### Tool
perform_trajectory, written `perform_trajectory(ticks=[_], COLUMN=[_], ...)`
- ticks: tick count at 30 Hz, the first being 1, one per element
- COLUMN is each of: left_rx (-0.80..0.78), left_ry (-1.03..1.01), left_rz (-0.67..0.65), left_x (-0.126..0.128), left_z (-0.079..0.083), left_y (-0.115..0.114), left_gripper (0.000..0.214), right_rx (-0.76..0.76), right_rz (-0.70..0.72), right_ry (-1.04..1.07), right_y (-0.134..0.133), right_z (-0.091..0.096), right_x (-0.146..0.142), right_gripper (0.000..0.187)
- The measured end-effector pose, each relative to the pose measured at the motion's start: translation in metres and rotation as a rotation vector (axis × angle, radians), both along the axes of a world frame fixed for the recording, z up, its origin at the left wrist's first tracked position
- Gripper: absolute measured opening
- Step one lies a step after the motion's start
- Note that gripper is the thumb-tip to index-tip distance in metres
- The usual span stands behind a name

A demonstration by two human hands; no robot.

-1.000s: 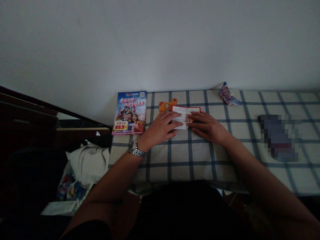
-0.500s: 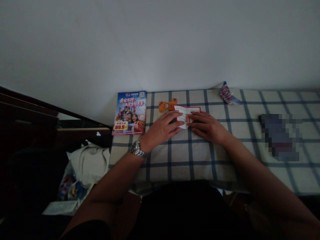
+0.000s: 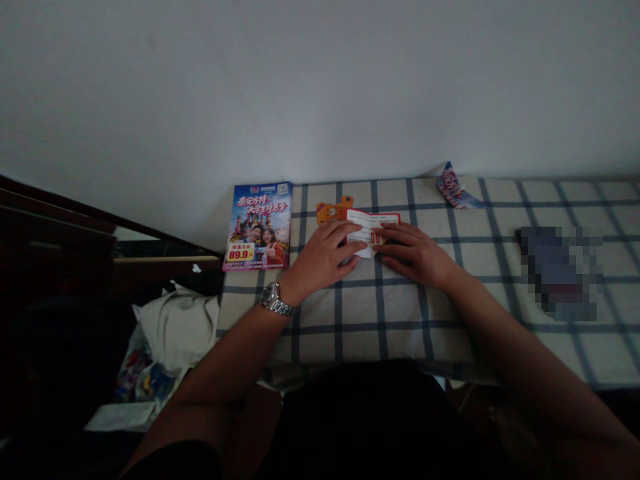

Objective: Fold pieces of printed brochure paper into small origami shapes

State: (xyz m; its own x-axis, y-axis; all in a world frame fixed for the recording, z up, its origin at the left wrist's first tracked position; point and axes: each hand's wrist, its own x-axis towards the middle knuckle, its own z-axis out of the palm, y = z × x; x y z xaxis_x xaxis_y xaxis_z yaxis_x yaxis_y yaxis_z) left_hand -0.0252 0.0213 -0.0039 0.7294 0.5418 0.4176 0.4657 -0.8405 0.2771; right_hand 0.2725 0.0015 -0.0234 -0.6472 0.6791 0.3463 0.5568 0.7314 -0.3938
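Note:
A small creased sheet of paper (image 3: 366,251), white with red edges and printed lines, lies on the checked cloth with a fold running down its middle. My left hand (image 3: 327,255) rests on its left part, fingers stretched out over the paper and the thumb lower down. From the other side my right hand (image 3: 415,252) lies across the right part, its fingers also extended and covering some red print. Both hands press the paper from above; its underside is hidden. Behind the left fingers, an orange teddy bear figure (image 3: 330,211) shows on the cloth.
A stack of colourful flyers (image 3: 259,227) lies left of my hands. Near the wall stands a folded piece of printed paper (image 3: 455,190). A blurred dark object (image 3: 555,270) lies on the checked cloth (image 3: 400,333) at right. White bags (image 3: 177,327) sit below at left.
Almost nothing differs. The view has shifted very slightly, and both hands stay in place on the creased paper.

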Motion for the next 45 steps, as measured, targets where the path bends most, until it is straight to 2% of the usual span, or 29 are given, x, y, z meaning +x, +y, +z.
perform_trajectory(ticks=[3,11,24,33,45], left_rx=[-0.012,-0.092,-0.098,-0.134,-0.128], left_ry=[0.038,0.075,0.087,0.078,0.098], left_rz=[0.000,-0.044,-0.041,-0.151,-0.159], left_x=[-0.001,-0.001,0.001,-0.007,-0.006], left_z=[-0.003,-0.012,-0.007,-0.007,0.002], left_y=[0.000,0.001,-0.002,0.001,-0.003], left_gripper=[0.019,0.028,0.033,0.031,0.038], right_rx=[0.007,0.025,0.013,0.017,0.017], right_rz=[-0.002,0.002,0.003,-0.002,0.024], right_ry=[-0.012,-0.013,-0.029,-0.025,-0.030], right_y=[-0.001,-0.001,-0.001,-0.002,0.001], right_z=[0.001,0.000,0.003,0.004,-0.001], right_x=[-0.001,-0.001,-0.002,-0.002,0.003], right_gripper=[0.038,0.036,0.040,0.037,0.039])
